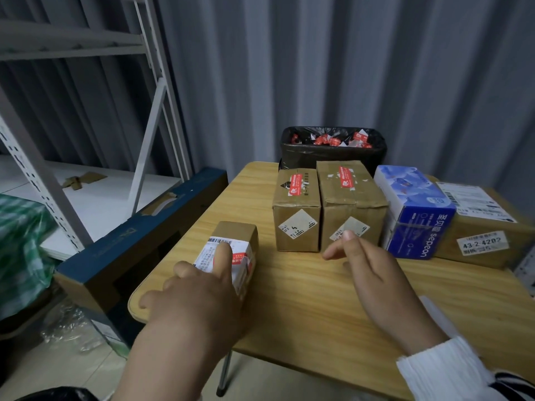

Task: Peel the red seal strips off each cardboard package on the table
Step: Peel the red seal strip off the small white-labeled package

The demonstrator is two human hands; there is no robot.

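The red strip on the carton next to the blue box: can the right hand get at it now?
Probably yes. The right hand is open in front of that carton, nothing stands between them, and the red strip lies uncovered on its top.

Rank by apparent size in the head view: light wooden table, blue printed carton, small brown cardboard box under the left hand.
1. light wooden table
2. blue printed carton
3. small brown cardboard box, though nearest the camera

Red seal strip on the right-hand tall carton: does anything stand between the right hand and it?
Nothing visible does. The right hand hovers empty in front of the carton. The red seal strip lies uncovered on its top, so the hand probably need only rise over the front edge.
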